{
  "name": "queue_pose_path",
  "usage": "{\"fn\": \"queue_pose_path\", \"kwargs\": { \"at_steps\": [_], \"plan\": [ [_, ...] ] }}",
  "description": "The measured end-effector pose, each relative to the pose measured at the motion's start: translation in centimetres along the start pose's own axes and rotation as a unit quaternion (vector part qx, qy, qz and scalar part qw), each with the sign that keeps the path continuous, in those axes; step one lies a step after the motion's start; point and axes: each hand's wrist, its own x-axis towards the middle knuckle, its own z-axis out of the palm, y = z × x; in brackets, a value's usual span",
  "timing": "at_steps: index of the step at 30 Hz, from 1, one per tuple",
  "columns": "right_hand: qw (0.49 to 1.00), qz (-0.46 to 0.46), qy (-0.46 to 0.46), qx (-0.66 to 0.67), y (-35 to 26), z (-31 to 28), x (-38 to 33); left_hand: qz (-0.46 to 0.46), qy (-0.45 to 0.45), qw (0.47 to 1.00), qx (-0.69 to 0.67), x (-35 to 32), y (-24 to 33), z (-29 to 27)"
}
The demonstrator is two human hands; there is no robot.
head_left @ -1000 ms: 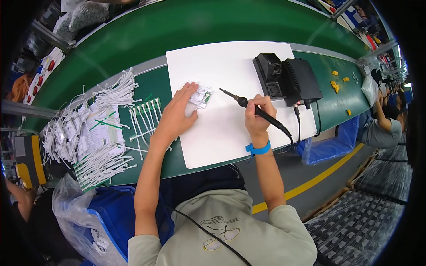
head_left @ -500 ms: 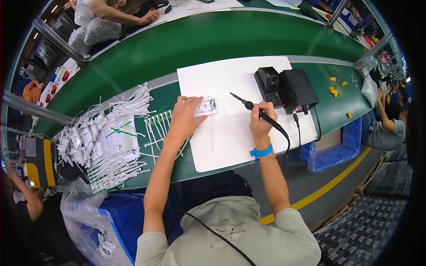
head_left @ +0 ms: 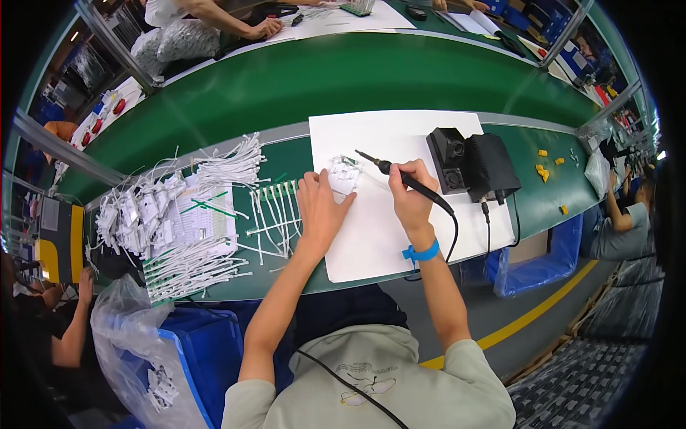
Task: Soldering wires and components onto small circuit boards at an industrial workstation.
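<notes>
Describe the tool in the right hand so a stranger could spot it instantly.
Find the white sheet on the green bench. Above it, the right hand grips a soldering iron: the only slim black wand there, corded, its metal tip aimed at the small white part.

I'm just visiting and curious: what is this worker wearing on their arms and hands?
Both forearms are bare, and neither the left hand nor the right hand wears a glove. A bright blue wrist strap circles the right wrist. Short sleeves of a pale grey-green T-shirt cover the upper arms, and a thin black cable runs across its front.
</notes>
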Motion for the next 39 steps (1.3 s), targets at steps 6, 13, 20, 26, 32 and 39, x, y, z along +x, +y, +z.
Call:
{"fn": "queue_pose_path", "kwargs": {
  "at_steps": [6,13,20,26,32,39],
  "plan": [
    [0.997,-0.075,-0.011,-0.010,0.9,2.3,-0.6,-0.012,0.050,0.999,-0.019,-0.8,-0.1,0.7],
    [0.996,-0.078,-0.043,-0.026,1.3,3.4,-1.6,0.020,0.093,0.995,-0.004,-0.8,-0.7,1.5],
    [0.995,-0.073,-0.053,-0.046,1.6,4.1,-1.7,0.012,0.094,0.995,-0.015,-0.8,-0.9,1.7],
    [0.995,-0.056,-0.066,-0.049,1.9,4.2,-1.9,0.012,0.105,0.994,-0.009,-0.8,-1.0,1.9],
    [0.995,-0.057,-0.065,-0.049,2.1,4.3,-1.9,0.013,0.106,0.994,-0.007,-0.8,-1.1,2.0],
    [0.995,-0.056,-0.074,-0.045,2.3,4.4,-1.9,0.008,0.092,0.996,-0.005,-0.7,-1.1,1.9]
  ]
}}
